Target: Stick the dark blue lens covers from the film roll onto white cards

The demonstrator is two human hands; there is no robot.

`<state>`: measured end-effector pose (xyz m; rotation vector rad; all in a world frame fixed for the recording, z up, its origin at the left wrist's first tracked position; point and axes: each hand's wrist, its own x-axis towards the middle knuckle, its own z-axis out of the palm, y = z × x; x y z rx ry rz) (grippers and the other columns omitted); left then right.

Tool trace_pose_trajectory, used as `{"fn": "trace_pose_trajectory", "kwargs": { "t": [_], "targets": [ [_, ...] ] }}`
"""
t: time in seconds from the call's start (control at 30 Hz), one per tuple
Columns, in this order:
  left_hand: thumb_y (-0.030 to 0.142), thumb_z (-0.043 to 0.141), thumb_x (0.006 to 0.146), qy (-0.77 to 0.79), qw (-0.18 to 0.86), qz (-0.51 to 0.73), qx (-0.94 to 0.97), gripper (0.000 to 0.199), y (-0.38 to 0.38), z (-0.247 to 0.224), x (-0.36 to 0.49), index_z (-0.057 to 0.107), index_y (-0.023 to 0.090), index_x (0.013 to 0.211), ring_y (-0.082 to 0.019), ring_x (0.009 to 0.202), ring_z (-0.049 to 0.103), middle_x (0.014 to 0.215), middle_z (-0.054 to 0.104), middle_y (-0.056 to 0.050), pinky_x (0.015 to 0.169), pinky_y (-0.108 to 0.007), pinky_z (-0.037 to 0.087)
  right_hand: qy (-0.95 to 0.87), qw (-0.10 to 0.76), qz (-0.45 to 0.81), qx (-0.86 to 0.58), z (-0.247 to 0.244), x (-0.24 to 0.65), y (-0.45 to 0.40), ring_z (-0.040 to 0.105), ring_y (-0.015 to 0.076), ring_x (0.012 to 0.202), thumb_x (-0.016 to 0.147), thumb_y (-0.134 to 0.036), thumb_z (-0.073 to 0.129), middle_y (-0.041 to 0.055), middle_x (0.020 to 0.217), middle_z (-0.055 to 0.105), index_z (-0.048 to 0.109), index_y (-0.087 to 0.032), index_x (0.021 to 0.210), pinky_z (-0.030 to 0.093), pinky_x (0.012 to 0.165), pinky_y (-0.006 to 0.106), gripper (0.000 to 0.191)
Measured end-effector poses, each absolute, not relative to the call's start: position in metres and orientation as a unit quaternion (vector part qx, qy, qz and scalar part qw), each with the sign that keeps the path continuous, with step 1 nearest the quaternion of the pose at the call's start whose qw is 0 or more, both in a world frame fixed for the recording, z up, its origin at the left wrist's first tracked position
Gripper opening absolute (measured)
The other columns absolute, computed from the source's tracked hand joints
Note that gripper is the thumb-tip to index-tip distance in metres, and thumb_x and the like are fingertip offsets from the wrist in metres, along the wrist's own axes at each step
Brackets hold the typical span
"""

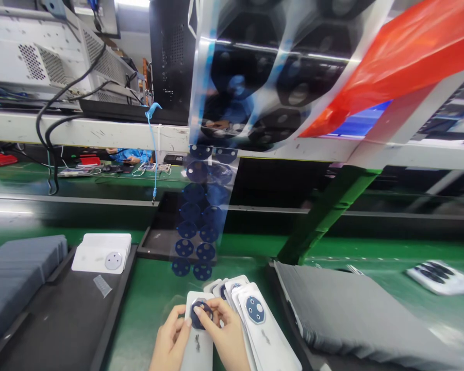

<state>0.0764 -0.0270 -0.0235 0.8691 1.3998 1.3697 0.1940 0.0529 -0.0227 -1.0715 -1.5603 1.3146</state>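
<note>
A white phone back cover [198, 355] lies upright before me on the green bench. My left hand [170, 340] is closed on its left edge, thumb on top near the camera ring. My right hand [226, 330] pinches a round dark blue sticker [199, 315] over the cover's camera area. Whether the sticker is fully stuck down is hidden by the fingers. Right beside it lies a fanned pile of white back covers, the top one [268, 335] bearing a blue disc with holes [254, 309] on its camera ring.
A sheet of blue round stickers [193, 212] hangs from the shelf ahead. At left, a black tray [50, 330] holds grey dividers [19, 263] and white covers [90, 252]. A grey-padded tray [355, 309] stands right, and white pieces [441, 276] lie beyond it.
</note>
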Motion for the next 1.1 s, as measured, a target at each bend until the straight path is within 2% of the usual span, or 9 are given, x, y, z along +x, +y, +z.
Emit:
{"fn": "trace_pose_trajectory", "kwargs": {
  "t": [0.17, 0.33, 0.63, 1.1],
  "targets": [
    [0.064, 0.057, 0.082, 0.583, 0.449, 0.578, 0.353, 0.055, -0.0272, -0.0268, 0.0767, 0.060, 0.016, 0.110, -0.016, 0.058, 0.055, 0.066, 0.068, -0.002, 0.056, -0.023, 0.037, -0.613, 0.409, 0.519, -0.432, -0.0230, 0.1930, 0.0534, 0.042, 0.0152, 0.054, 0.071, -0.046, 0.073, -0.0009, 0.059, 0.054, 0.066, -0.019, 0.070, 0.040, 0.054, 0.027, 0.028],
    [0.064, 0.057, 0.081, 0.573, 0.471, 0.561, 0.369, 0.055, -0.0281, -0.0212, 0.0744, 0.061, 0.017, 0.110, -0.018, 0.062, 0.058, 0.072, 0.070, -0.003, 0.059, -0.023, 0.040, -0.612, 0.405, 0.532, -0.422, -0.0239, 0.1951, 0.0546, 0.043, 0.0151, 0.057, 0.073, -0.046, 0.074, 0.0000, 0.064, 0.056, 0.066, -0.018, 0.072, 0.041, 0.057, 0.027, 0.029],
    [0.060, 0.058, 0.083, 0.577, 0.460, 0.572, 0.358, 0.051, -0.0275, -0.0202, 0.0741, 0.061, 0.017, 0.111, -0.018, 0.064, 0.060, 0.074, 0.071, -0.003, 0.059, -0.023, 0.043, -0.614, 0.415, 0.520, -0.423, -0.0193, 0.1948, 0.0523, 0.042, 0.0146, 0.054, 0.073, -0.047, 0.074, -0.0013, 0.060, 0.053, 0.066, -0.018, 0.070, 0.040, 0.054, 0.027, 0.030],
    [0.057, 0.053, 0.088, 0.576, 0.461, 0.555, 0.384, 0.047, -0.0288, -0.0207, 0.0747, 0.057, 0.018, 0.114, -0.017, 0.066, 0.060, 0.076, 0.072, -0.003, 0.059, -0.022, 0.042, -0.606, 0.409, 0.530, -0.429, -0.0155, 0.1945, 0.0513, 0.042, 0.0157, 0.057, 0.073, -0.048, 0.072, 0.0001, 0.063, 0.056, 0.067, -0.019, 0.072, 0.040, 0.057, 0.028, 0.030]
  ]
}}
